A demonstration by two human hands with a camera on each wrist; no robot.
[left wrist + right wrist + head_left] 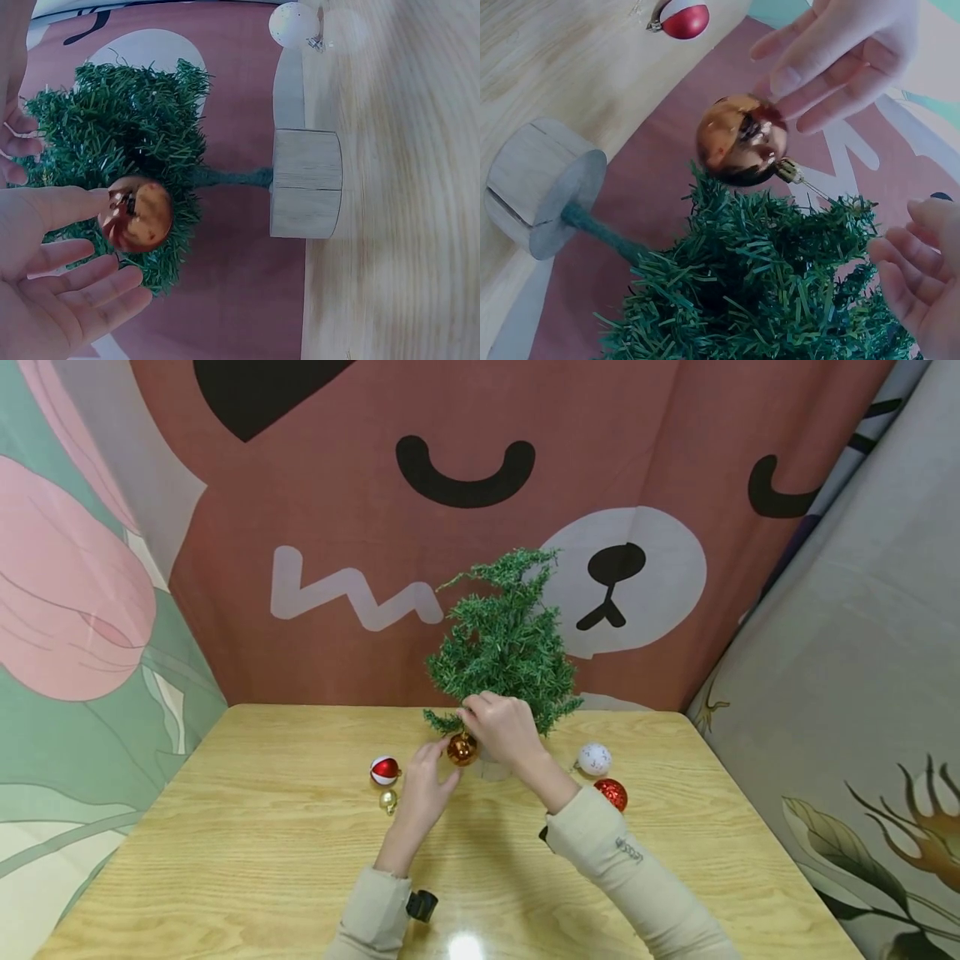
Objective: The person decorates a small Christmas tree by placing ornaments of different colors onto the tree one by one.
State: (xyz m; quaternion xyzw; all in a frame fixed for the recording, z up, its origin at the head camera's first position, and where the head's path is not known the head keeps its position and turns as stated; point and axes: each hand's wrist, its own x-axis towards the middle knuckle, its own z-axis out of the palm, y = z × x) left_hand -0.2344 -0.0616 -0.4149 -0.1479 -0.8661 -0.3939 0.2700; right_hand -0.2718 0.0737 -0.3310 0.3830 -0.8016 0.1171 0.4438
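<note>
Near the desk's [262, 835] far edge, the left hand [422, 791], fingers apart, touches a glossy bauble [462, 750]. Whether the right hand [507, 729] grips, I cannot tell.

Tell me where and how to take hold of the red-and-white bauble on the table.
Grip the red-and-white bauble across its round body, probably best from above and your left: it lies on its side, its cap pointing toward the tree, and the small gold bauble sits close on its near side.
</note>
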